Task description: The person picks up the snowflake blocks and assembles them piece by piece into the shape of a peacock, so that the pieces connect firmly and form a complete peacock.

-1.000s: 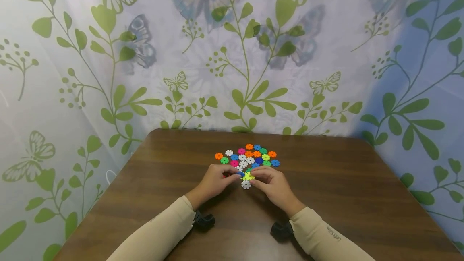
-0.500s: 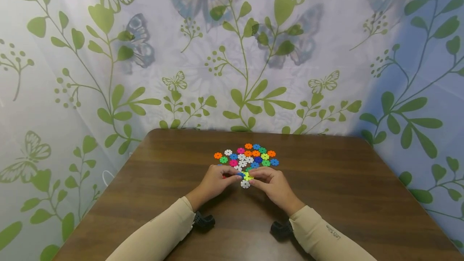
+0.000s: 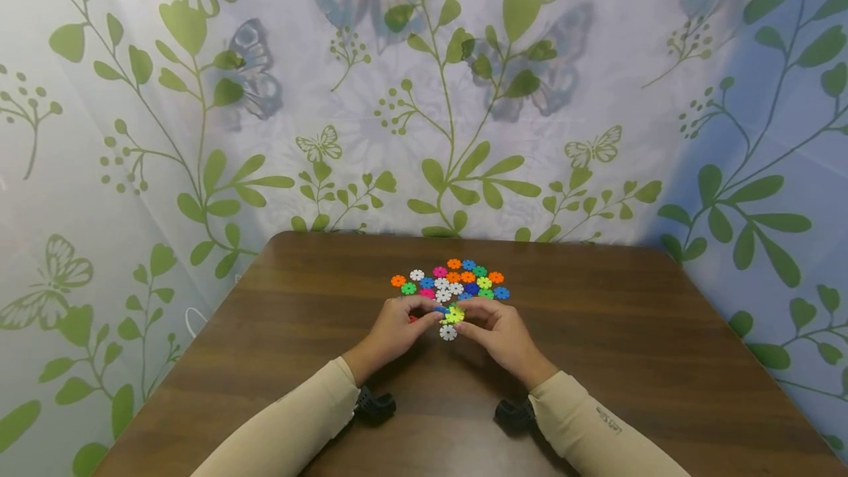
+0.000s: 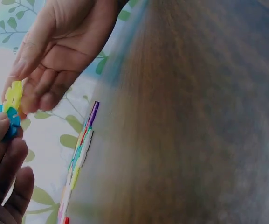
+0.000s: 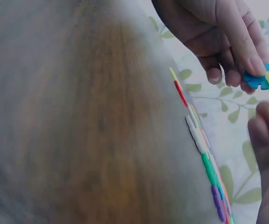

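In the head view my left hand (image 3: pixel 392 333) and right hand (image 3: pixel 506 333) meet near the table's middle. The left thumb and fingers pinch a blue notched snowflake disc (image 4: pixel 9 123). Between the right thumb and fingers is a yellow snowflake disc (image 3: pixel 454 314), standing against the blue one at an angle. Both wrist views show their edges meeting at the notches, above the tabletop. A white snowflake disc (image 3: pixel 448 333) lies on the table just in front of the pinched pair. Something red (image 3: pixel 414 319) shows partly under the left hand.
Loose snowflake discs in orange, pink, white, green and blue (image 3: pixel 501 293) spread over the brown table (image 3: pixel 318 278) beyond my hands. Black wrist-worn devices (image 3: pixel 376 405) sit under both forearms. A leaf-patterned curtain (image 3: pixel 364 131) hangs behind the table's far edge.
The two hands have risen slightly with the joined discs, and the yellow disc now shows more of its face. The loose discs on the table have stayed put.
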A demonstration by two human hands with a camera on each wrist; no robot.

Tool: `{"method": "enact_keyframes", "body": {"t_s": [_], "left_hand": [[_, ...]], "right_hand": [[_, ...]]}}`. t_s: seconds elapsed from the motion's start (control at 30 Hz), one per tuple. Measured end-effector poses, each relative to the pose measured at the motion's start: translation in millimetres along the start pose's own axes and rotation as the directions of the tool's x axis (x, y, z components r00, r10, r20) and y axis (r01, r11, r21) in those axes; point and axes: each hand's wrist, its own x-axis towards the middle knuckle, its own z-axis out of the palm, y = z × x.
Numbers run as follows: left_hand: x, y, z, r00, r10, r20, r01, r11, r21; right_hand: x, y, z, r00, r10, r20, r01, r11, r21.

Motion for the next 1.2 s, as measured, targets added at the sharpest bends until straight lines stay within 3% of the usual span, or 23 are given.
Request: {"method": "enact_keyframes", "body": {"t_s": [0.13, 0.27, 0.37, 0.53, 0.73, 0.87, 1.03, 1.2], "left_hand": [[0.6, -3.6, -0.9, 0.997, -0.069, -0.026, 0.068, 0.997, -0.033], [-0.3, -7.4, -2.6, 0.99, -0.135, -0.04, 0.133, 0.99, -0.044], [-0.7, -8.9, -3.7, 0.986, -0.16, -0.04, 0.158, 0.986, -0.049], [-0.2, -8.4, -4.2, 0.981, -0.19, -0.041, 0.186, 0.979, -0.087], [-5.0, -8.2, -3.5, 0.968, -0.247, -0.03, 0.241, 0.96, -0.144], [-8.1, -9.4, -2.7, 0.968, -0.248, -0.035, 0.239, 0.956, -0.169], [-8.9, -9.5, -1.6, 0.979, -0.199, -0.04, 0.188, 0.965, -0.185], [-9.6, -6.1, -2.5, 0.98, -0.197, -0.018, 0.19, 0.964, -0.187]], "right_hand": [[1.5, 5.8, -8.3, 0.999, -0.029, -0.023, 0.026, 0.991, -0.132], [1.6, 15.4, -17.6, 0.997, -0.026, -0.076, -0.002, 0.939, -0.345], [1.9, 20.0, -22.5, 0.997, 0.002, -0.071, -0.033, 0.895, -0.445], [2.2, 19.8, -27.7, 0.998, 0.06, -0.031, -0.068, 0.847, -0.527], [0.3, 19.6, -25.9, 0.997, 0.069, 0.026, -0.041, 0.812, -0.582], [-1.6, 20.6, -24.1, 0.997, 0.073, 0.026, -0.043, 0.808, -0.588], [-1.9, 19.4, -24.2, 0.998, 0.068, 0.0, -0.057, 0.833, -0.55], [-2.0, 17.1, -23.7, 0.998, 0.048, -0.04, -0.062, 0.86, -0.506]]}}
